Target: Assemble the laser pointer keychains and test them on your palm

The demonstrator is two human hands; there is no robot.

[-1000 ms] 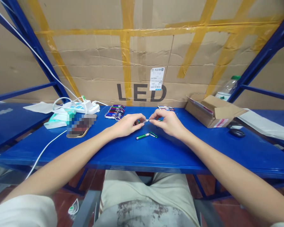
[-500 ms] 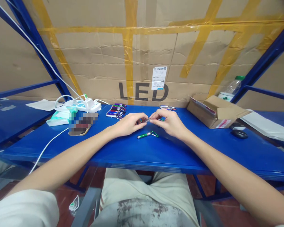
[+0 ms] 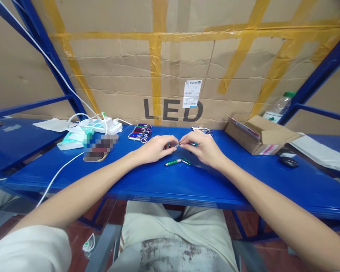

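Observation:
My left hand [image 3: 158,148] and my right hand [image 3: 202,148] meet fingertip to fingertip over the blue table. Between them they pinch a small green and silver keychain flashlight [image 3: 177,145], mostly covered by fingers. A bit of green shows inside my left fingers, and a green clip pokes out under my right fingers. Just in front of the hands, a second green keychain flashlight [image 3: 173,163] with a green carabiner clip lies on the table. Beyond my left hand is a row of several keychain flashlights [image 3: 139,133] in mixed colours; another group [image 3: 201,130] lies behind my right hand.
A phone [image 3: 99,149], a green and white packet [image 3: 76,139] and a white power strip [image 3: 102,125] with cables are at left. On the right are an opened cardboard box [image 3: 260,138], a black mouse [image 3: 288,161] and a bottle [image 3: 280,107]. Large cardboard [image 3: 124,75] stands behind.
The whole view has shifted slightly, so things appear a little further right. Both hands keep nearly the same pose, fingers still meeting at the flashlight.

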